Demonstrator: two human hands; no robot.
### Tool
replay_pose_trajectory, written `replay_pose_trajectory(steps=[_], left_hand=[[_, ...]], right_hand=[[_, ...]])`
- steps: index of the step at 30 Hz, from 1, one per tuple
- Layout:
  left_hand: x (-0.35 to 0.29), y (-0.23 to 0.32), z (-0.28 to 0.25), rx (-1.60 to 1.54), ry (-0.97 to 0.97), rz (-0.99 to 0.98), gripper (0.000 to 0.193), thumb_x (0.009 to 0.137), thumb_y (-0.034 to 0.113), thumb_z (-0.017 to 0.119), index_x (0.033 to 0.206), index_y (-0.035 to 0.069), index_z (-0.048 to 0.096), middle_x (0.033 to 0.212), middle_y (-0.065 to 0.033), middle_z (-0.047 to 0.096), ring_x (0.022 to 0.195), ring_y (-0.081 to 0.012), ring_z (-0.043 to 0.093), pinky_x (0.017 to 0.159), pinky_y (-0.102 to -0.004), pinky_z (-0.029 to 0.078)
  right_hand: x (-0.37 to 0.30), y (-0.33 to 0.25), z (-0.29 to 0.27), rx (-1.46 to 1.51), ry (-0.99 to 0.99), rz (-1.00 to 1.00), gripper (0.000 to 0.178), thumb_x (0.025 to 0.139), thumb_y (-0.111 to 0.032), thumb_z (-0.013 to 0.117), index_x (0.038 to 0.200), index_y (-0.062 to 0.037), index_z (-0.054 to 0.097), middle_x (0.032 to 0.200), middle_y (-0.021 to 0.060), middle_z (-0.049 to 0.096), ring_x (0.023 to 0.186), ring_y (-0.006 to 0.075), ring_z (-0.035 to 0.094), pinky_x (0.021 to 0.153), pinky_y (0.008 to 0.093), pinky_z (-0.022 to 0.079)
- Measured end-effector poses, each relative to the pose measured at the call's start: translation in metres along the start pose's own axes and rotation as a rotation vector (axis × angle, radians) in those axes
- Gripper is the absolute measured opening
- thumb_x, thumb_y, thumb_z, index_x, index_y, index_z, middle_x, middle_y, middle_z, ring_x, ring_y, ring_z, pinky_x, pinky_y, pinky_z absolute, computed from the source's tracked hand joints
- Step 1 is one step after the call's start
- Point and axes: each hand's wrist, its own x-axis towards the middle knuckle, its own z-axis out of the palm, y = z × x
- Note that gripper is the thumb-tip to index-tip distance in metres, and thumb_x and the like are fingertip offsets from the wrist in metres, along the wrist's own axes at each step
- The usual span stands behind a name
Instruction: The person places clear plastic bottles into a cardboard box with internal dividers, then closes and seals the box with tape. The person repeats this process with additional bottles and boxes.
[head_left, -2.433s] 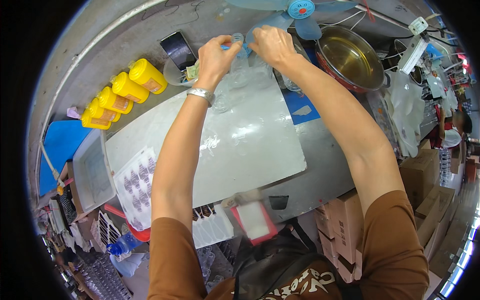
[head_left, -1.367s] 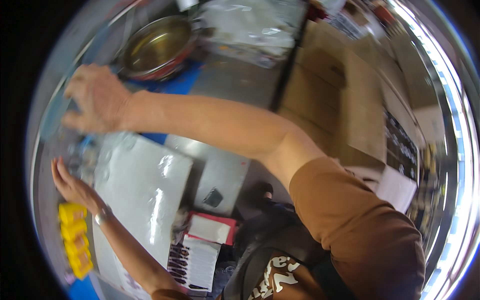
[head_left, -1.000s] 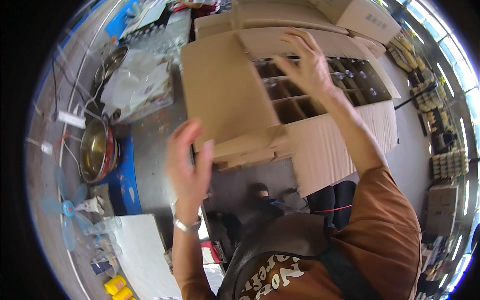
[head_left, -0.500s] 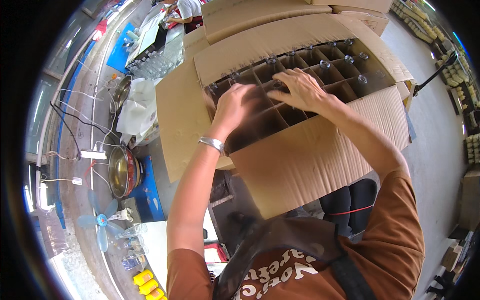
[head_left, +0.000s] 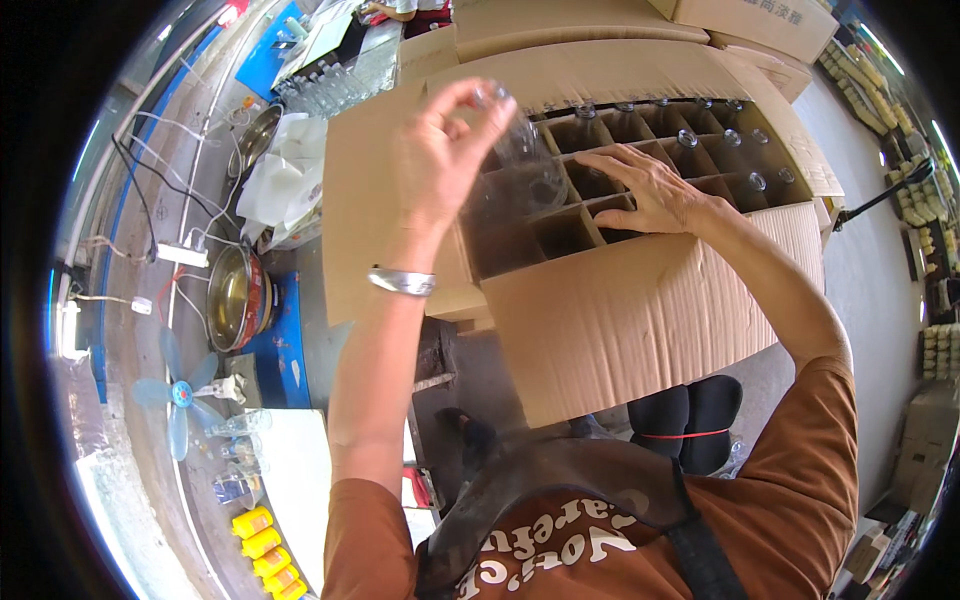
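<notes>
A clear glass bottle (head_left: pixel 532 170) hangs tilted over the left part of an opened cardboard box (head_left: pixel 640 310). My left hand (head_left: pixel 448 150) is closed around its neck, and the bottle is slightly blurred. Cardboard dividers (head_left: pixel 565 236) split the box into square cells. Several cells at the back and right hold upright glass bottles (head_left: pixel 687 138); others at the front left show no bottle. My right hand (head_left: pixel 648 192) lies over the middle dividers with its fingers stretched apart. Whether its fingertips touch anything inside the cells is hidden.
Closed cartons (head_left: pixel 580 30) stand behind the box. Leftward are a crowd of glass bottles (head_left: pixel 335 88), a metal bowl (head_left: pixel 232 298), a blue fan (head_left: pixel 181 393), cables and yellow bottles (head_left: pixel 262 543). A person's arm shows at the top. Shelves (head_left: pixel 925 215) line the far right.
My left hand has risen out of the box's left side and now holds a bottle above it. My right hand has shifted slightly right and spread. The whole view has moved a little.
</notes>
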Motion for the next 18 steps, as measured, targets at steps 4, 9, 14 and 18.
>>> replay_pose_trajectory(steps=[4,9,14,18], left_hand=[[-0.006,0.056,-0.067,-0.283,0.228,0.193,0.028,0.087,0.033,0.077,0.103,0.009,0.074,0.055,0.0081,0.052,0.048,0.0007,0.043,0.044,-0.0197,0.029],[-0.038,0.085,-0.162,-0.278,0.312,0.446,0.024,0.095,0.019,0.067,0.113,0.003,0.070,0.069,0.0034,0.054,0.049,-0.0023,0.037,0.049,-0.0190,0.030],[-0.160,0.092,-0.289,-0.061,0.575,0.057,0.032,0.099,0.013,0.058,0.127,0.000,0.062,0.068,0.0028,0.050,0.050,-0.0012,0.029,0.049,-0.0180,0.026],[-0.285,0.057,-0.333,0.200,0.784,-0.201,0.029,0.095,0.010,0.063,0.123,0.002,0.065,0.069,0.0032,0.054,0.052,0.0008,0.034,0.045,-0.0193,0.025]], right_hand=[[0.005,-0.006,0.003,-0.080,-0.051,0.033,0.056,0.086,-0.028,0.071,0.135,-0.0076,0.055,0.123,0.0173,0.058,0.107,0.0340,0.061,0.095,0.0423,0.050],[0.021,0.048,0.007,0.160,0.057,0.176,0.027,0.087,-0.021,0.073,0.107,-0.0028,0.069,0.085,0.0095,0.068,0.080,0.0150,0.065,0.073,0.0295,0.052],[0.059,0.038,0.016,0.146,0.133,0.397,0.031,0.084,-0.032,0.076,0.099,-0.0050,0.073,0.086,0.0081,0.073,0.073,0.0139,0.066,0.070,0.0302,0.053],[0.075,-0.007,-0.014,0.022,0.186,0.512,0.033,0.085,-0.037,0.075,0.100,-0.0083,0.075,0.069,0.0056,0.066,0.054,0.0111,0.057,0.053,0.0289,0.048]])
